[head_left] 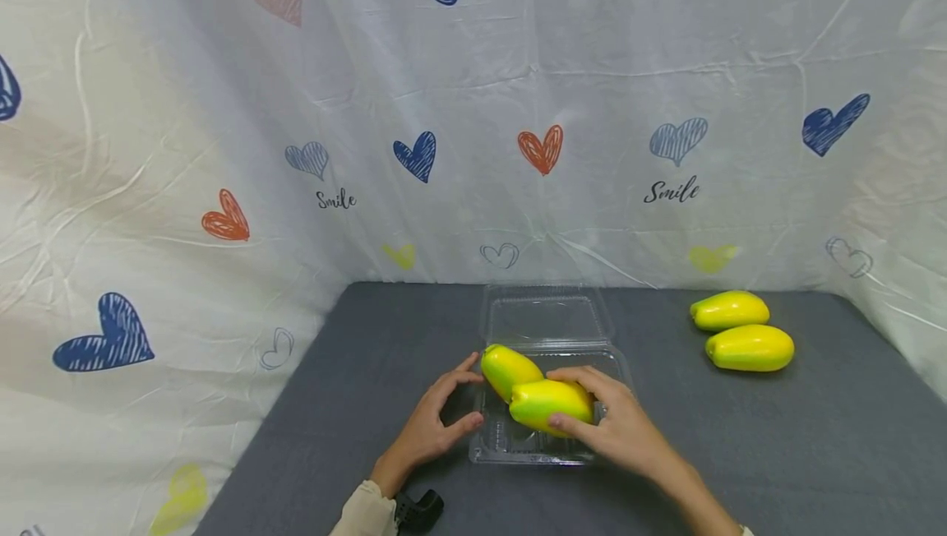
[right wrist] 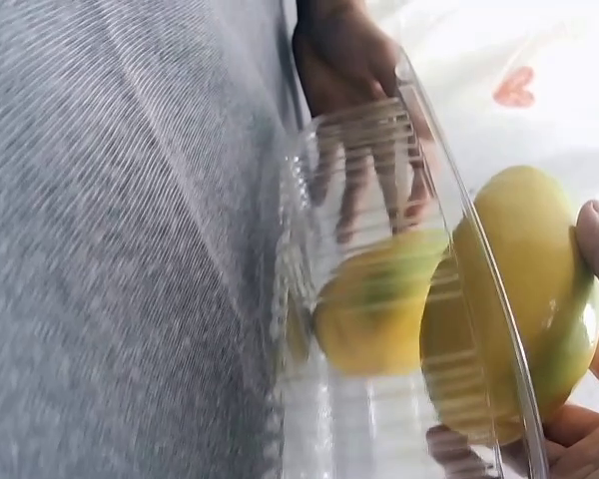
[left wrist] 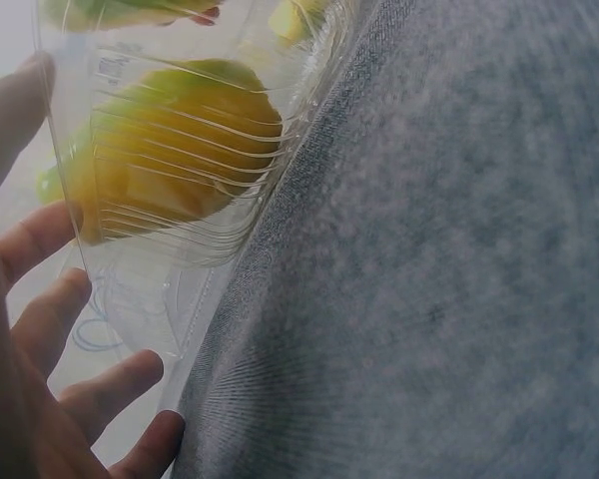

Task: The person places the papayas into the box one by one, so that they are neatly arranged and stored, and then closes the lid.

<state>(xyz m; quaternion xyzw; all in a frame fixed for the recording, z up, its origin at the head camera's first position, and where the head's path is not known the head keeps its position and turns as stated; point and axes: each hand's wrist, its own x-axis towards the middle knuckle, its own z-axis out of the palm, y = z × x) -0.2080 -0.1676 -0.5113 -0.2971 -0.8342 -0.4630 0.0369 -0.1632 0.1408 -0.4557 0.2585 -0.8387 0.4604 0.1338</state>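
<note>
A clear plastic clamshell container [head_left: 506, 450] lies unfolded on the table, its lid [head_left: 547, 318] tipped back. One yellow-green fruit [head_left: 506, 365], shaped like a mango or small papaya, lies in the left of the base. My right hand [head_left: 629, 433] holds a second such fruit [head_left: 536, 406] over the base, thumb and fingers round its sides. In the right wrist view this held fruit [right wrist: 529, 269] reaches partly behind the clear wall. My left hand [head_left: 429, 429], fingers spread, is at the container's left side. In the left wrist view, its fingertips are beside the clear wall.
Two more yellow-green fruits, a rear one [head_left: 731, 311] and a front one [head_left: 750, 348], lie side by side at the back right of the grey tablecloth [head_left: 740, 437]. A white curtain [head_left: 473, 215] printed with hearts hangs behind the table.
</note>
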